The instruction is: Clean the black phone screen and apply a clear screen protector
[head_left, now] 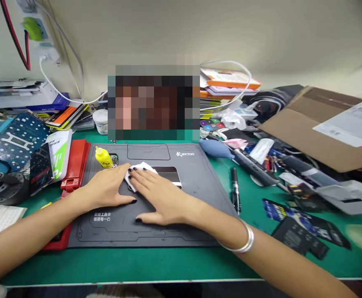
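My left hand (108,188) rests on the grey work mat (184,231), its thumb stretched out and its fingertips at the left edge of a folded white tissue (148,167). With straight fingers, my right hand (160,194) lies flat over the tissue, pressing it down; its thumb is spread away. Partly beneath the tissue and my right hand is a flat dark glossy panel (170,174), like a phone screen; its left part is hidden. A small yellow bottle (104,157) stands upright just beyond my left hand.
A red folding tool (75,165) lies along the mat's left edge. On the right are a black pen (235,188), a blue rubber blower (215,149), cluttered tools and a cardboard box (317,128). A white jar (100,122) stands behind the mat. Part of the background is pixelated.
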`<state>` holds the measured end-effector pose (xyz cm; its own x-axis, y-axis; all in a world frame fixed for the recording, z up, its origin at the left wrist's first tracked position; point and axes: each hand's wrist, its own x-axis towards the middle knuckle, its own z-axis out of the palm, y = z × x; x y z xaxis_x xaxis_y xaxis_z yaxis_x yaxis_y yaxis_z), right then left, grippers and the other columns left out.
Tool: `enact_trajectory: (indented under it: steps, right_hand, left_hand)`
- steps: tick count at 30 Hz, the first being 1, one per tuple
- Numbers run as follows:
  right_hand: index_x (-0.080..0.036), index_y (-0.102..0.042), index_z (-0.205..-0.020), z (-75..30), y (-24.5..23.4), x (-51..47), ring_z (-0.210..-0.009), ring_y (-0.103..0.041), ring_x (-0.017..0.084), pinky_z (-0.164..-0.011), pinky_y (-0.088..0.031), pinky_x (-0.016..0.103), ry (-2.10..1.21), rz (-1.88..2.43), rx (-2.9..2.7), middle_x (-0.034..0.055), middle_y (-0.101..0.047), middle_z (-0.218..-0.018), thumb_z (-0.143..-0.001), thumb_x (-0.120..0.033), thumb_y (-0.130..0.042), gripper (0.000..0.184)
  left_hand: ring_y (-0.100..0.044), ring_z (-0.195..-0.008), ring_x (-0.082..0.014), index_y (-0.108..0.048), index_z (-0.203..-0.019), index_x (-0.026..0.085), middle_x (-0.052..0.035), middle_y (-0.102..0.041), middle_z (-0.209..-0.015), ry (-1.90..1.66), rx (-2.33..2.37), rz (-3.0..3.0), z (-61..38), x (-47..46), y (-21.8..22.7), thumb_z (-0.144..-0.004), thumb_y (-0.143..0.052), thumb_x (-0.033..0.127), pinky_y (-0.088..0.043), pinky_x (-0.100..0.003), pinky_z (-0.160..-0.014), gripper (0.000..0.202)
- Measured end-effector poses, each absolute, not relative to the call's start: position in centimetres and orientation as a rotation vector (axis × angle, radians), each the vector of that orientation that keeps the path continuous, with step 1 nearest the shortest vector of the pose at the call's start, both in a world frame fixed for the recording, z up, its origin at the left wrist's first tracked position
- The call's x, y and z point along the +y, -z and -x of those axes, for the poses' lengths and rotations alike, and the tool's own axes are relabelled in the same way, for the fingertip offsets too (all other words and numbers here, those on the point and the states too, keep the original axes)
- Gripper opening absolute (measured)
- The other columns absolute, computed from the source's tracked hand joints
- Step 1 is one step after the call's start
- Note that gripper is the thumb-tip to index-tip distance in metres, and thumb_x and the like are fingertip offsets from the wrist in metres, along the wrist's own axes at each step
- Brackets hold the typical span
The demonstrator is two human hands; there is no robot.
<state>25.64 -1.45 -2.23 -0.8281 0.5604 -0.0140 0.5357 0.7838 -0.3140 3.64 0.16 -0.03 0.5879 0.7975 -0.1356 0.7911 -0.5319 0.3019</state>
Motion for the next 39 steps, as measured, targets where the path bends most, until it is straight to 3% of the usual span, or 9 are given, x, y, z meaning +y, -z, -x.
enact_trajectory:
  steps: [3, 6, 9, 13, 19, 25, 31, 36, 39]
  right_hand:
    - [0.006, -0.037, -0.151, -25.9, 2.6, -1.2, -0.152, -0.024, 0.041, -0.124, -0.025, 0.058, -0.402, 0.934, -2.868, 0.0297, -0.026, -0.161, -0.084, -0.063, -0.065, 0.1]
    - [0.003, -0.041, -0.15, -26.4, 3.7, -2.6, -0.148, -0.034, 0.043, -0.118, -0.037, 0.06, -0.272, 0.757, -2.876, 0.0295, -0.035, -0.157, -0.084, -0.066, -0.061, 0.098]
    - [0.001, -0.038, -0.152, -27.1, 5.6, -3.0, -0.136, -0.051, 0.043, -0.104, -0.052, 0.059, 0.037, 0.598, -2.746, 0.0309, -0.048, -0.149, -0.089, -0.061, -0.052, 0.089]
    - [0.004, -0.027, -0.154, -26.7, 6.7, -2.3, -0.116, -0.066, 0.046, -0.083, -0.061, 0.062, 0.298, 0.516, -2.633, 0.0334, -0.061, -0.134, -0.092, -0.058, -0.04, 0.089]
    - [0.004, -0.015, -0.157, -26.4, 6.1, -2.7, -0.113, -0.068, 0.045, -0.081, -0.063, 0.06, 0.368, 0.398, -2.672, 0.0331, -0.064, -0.129, -0.092, -0.059, -0.037, 0.094]
    - [0.003, -0.015, -0.157, -26.6, 6.6, -2.7, -0.114, -0.067, 0.046, -0.082, -0.062, 0.06, 0.38, 0.462, -2.659, 0.0337, -0.062, -0.131, -0.093, -0.061, -0.036, 0.094]
    - [-0.004, -0.022, -0.159, -26.9, 7.5, -2.8, -0.124, -0.062, 0.043, -0.093, -0.056, 0.057, 0.306, 0.491, -2.652, 0.0275, -0.055, -0.144, -0.094, -0.059, -0.04, 0.087]
    - [-0.002, -0.037, -0.152, -27.0, 7.9, -2.9, -0.129, -0.056, 0.046, -0.094, -0.054, 0.059, 0.239, 0.506, -2.655, 0.0293, -0.053, -0.145, -0.091, -0.063, -0.045, 0.086]
    - [-0.005, -0.035, -0.154, -27.0, 7.9, -2.7, -0.129, -0.056, 0.044, -0.096, -0.054, 0.058, 0.22, 0.508, -2.658, 0.0267, -0.053, -0.147, -0.093, -0.062, -0.044, 0.084]
  left_hand:
    - [-0.063, -0.122, -0.0372, -0.042, -0.134, 0.015, -0.0187, -0.062, -0.134, -0.042, 1.274, -2.497, -3.6, 0.1, 0.1, -0.072, -0.077, 0.055, -0.052, -0.045, -0.098, 0.081]
    - [-0.057, -0.129, -0.0379, -0.036, -0.141, 0.011, -0.0232, -0.056, -0.142, -0.058, 1.251, -2.483, -4.0, -1.1, -0.3, -0.071, -0.078, 0.063, -0.049, -0.045, -0.104, 0.096]
    - [-0.061, -0.124, -0.035, -0.041, -0.136, 0.011, -0.0212, -0.059, -0.138, -0.089, 1.186, -2.46, -4.5, -2.0, -0.4, -0.075, -0.075, 0.064, -0.05, -0.042, -0.1, 0.088]
    - [-0.066, -0.112, -0.0342, -0.042, -0.132, 0.009, -0.0177, -0.067, -0.122, -0.077, 1.235, -2.42, -4.2, -2.1, 0.1, -0.086, -0.066, 0.062, -0.052, -0.043, -0.091, 0.074]
    - [-0.066, -0.112, -0.0347, -0.043, -0.131, 0.009, -0.0191, -0.064, -0.127, -0.055, 1.244, -2.44, -4.3, -2.4, 0.2, -0.093, -0.057, 0.061, -0.052, -0.041, -0.084, 0.066]
    - [-0.067, -0.109, -0.0349, -0.044, -0.127, 0.011, -0.0183, -0.066, -0.123, -0.056, 1.247, -2.404, -4.2, -2.3, 0.2, -0.094, -0.054, 0.064, -0.052, -0.042, -0.082, 0.064]
    - [-0.066, -0.112, -0.0336, -0.043, -0.127, 0.011, -0.0182, -0.065, -0.126, -0.055, 1.246, -2.385, -4.2, -2.2, 0.2, -0.098, -0.047, 0.06, -0.051, -0.04, -0.082, 0.057]
    - [-0.065, -0.113, -0.0334, -0.044, -0.127, 0.011, -0.0178, -0.064, -0.128, -0.033, 1.245, -2.38, -4.2, -2.2, 0.1, -0.099, -0.046, 0.058, -0.051, -0.041, -0.085, 0.055]
    - [-0.065, -0.113, -0.033, -0.044, -0.127, 0.011, -0.0179, -0.064, -0.128, -0.051, 1.229, -2.383, -4.1, -2.1, 0.2, -0.099, -0.045, 0.06, -0.051, -0.041, -0.086, 0.057]
